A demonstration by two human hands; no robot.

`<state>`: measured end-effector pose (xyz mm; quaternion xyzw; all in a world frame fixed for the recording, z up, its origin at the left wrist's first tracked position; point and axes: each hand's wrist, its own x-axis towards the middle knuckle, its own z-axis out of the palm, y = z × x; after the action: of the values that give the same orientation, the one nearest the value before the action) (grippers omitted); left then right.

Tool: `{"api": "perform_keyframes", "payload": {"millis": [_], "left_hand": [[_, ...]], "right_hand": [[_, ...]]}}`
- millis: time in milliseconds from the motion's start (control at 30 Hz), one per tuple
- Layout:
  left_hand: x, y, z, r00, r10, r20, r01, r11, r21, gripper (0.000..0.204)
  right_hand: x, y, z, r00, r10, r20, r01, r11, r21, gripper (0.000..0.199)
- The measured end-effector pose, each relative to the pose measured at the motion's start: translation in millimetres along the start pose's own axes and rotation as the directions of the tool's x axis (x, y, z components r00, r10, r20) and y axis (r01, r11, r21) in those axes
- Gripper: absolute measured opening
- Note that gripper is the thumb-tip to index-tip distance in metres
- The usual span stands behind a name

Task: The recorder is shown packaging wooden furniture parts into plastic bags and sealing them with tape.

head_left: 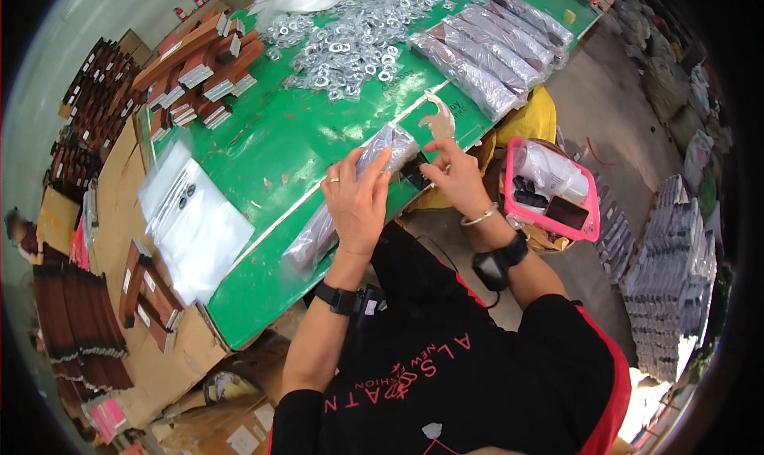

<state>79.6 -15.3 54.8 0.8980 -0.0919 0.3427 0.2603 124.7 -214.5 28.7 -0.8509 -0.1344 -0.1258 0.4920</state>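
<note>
A long bundle in clear plastic wrap (pixel 310 236) lies slantwise along the near edge of the green table. My left hand (pixel 358 192), with a ring on one finger, presses over it, fingers wrapped round its upper part. At the bundle's far end my right hand (pixel 459 180) is closed, thumb and fingertips together; what it pinches, if anything, I cannot make out. A small dark object (pixel 414 171) shows between that hand and the bundle, its kind unclear. Just beyond my right fingers is a curled beige strip (pixel 438 119).
Several wrapped bundles (pixel 477 65) lie in a row at the far right of the green table (pixel 294 136). Bagged metal rings (pixel 342 49) are heaped behind. Brown bars (pixel 199 69) and clear plastic bags (pixel 195 224) are left. A pink basket (pixel 513 188) stands right.
</note>
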Motion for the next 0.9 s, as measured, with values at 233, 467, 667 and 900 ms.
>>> {"api": "perform_keyframes", "payload": {"millis": [233, 467, 667, 900], "left_hand": [[-5.6, 8.4, -3.8, 0.997, 0.043, 0.058, -0.041, 0.999, -0.036, 0.035], [-15.4, 8.0, -13.4, 0.988, 0.109, 0.108, -0.103, 0.993, -0.059, 0.034], [-16.6, 7.8, -8.7, 0.987, 0.125, 0.099, -0.121, 0.992, -0.044, 0.035], [-19.0, 10.0, -9.4, 0.987, 0.108, 0.120, -0.106, 0.994, -0.024, 0.035]], "right_hand": [[-55.6, 33.7, -31.2, 0.910, 0.327, 0.254, -0.410, 0.791, 0.453, 0.027], [-58.7, 54.9, 6.5, 0.881, 0.418, 0.223, -0.460, 0.645, 0.610, 0.019], [-58.4, 64.7, 24.7, 0.878, 0.404, 0.256, -0.446, 0.496, 0.745, 0.015], [-68.7, 112.7, 57.9, 0.922, 0.365, 0.131, -0.386, 0.839, 0.383, 0.016]]}}
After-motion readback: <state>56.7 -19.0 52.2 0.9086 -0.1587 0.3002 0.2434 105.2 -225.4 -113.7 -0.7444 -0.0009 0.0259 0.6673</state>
